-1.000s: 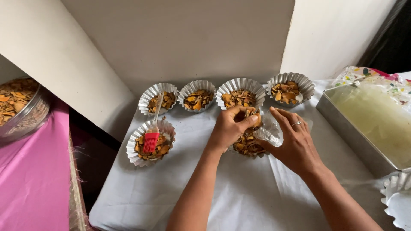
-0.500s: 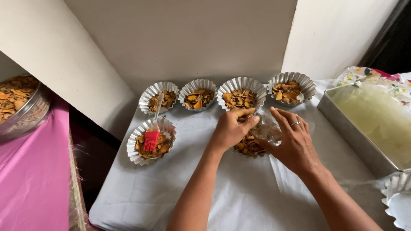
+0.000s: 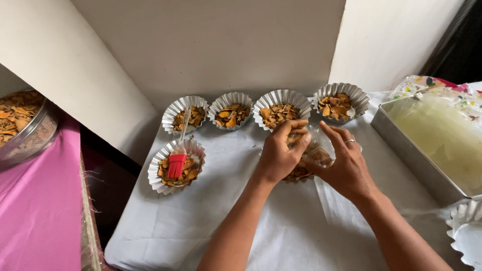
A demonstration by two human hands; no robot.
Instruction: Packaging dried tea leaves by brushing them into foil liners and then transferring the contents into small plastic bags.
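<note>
Both hands are meeting over a fluted foil cup (image 3: pixel 299 174) sitting near the middle of the white cloth (image 3: pixel 201 216), in the front row behind which four more cups are lining the cloth's far edge. The cup is silver, crimped all round, and heaped with orange-brown dried chips; most of it is hiding under the hands, so only its front lip and some filling are showing. The left hand (image 3: pixel 277 156) is curling over it, fingers pressed together and bent down onto the top. The right hand (image 3: pixel 346 168), wearing a ring, is pinching a crinkled clear plastic piece (image 3: pixel 319 148) lying over the cup's right side.

At the cloth's left edge, another filled cup (image 3: pixel 175 173) is carrying a red silicone brush (image 3: pixel 176 163) leaning across it. A steel tray (image 3: pixel 401 145) of pale liquid is standing at the right edge.
</note>
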